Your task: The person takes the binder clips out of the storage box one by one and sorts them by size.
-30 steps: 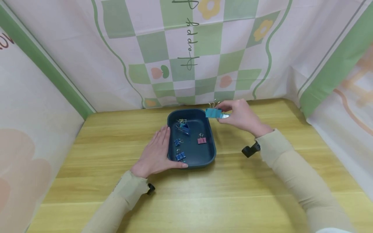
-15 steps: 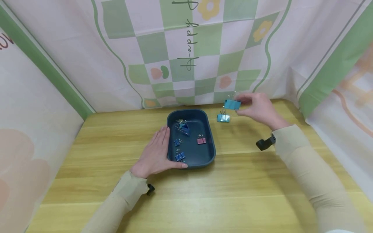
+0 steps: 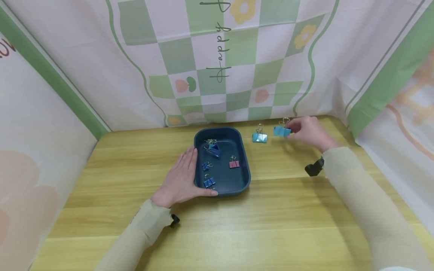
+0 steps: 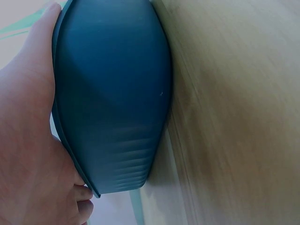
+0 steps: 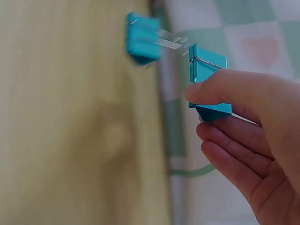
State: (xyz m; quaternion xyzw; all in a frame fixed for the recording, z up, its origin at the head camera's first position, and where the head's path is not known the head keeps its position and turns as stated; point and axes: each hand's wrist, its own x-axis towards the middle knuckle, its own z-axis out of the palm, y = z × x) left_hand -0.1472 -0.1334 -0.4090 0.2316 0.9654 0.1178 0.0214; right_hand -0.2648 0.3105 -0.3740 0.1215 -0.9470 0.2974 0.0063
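Clips are what I am handling from my end, and the turquoise clip [image 3: 281, 131] is in the right hand [image 3: 310, 131], pinched between thumb and fingers at its right end. From the right wrist view I see the thumb laid over the clip's face and the lower fingers loosely bent beneath it. I cannot tell whether this clip touches the table [image 3: 271, 218] or hangs just above it. Its wire handles point toward the patterned curtain [image 3: 223, 52].

Just to its left, apart from it, the second turquoise clip [image 3: 259, 137] sits on the table near the curtain, handles also toward the cloth.

I have the left hand [image 3: 179, 177] spread against the dark blue tray [image 3: 226, 178], its fingers straight along the left side and its thumb stretched along the near rim; it grasps nothing. Inside the tray, a pink clip [image 3: 234, 164] is near the right wall, a blue clip [image 3: 209, 182] is in the near left corner, and a smaller blue clip [image 3: 206, 165] is beyond it. Farther back on the left I see a cluster of clips [image 3: 213, 146], too tangled for me to count.
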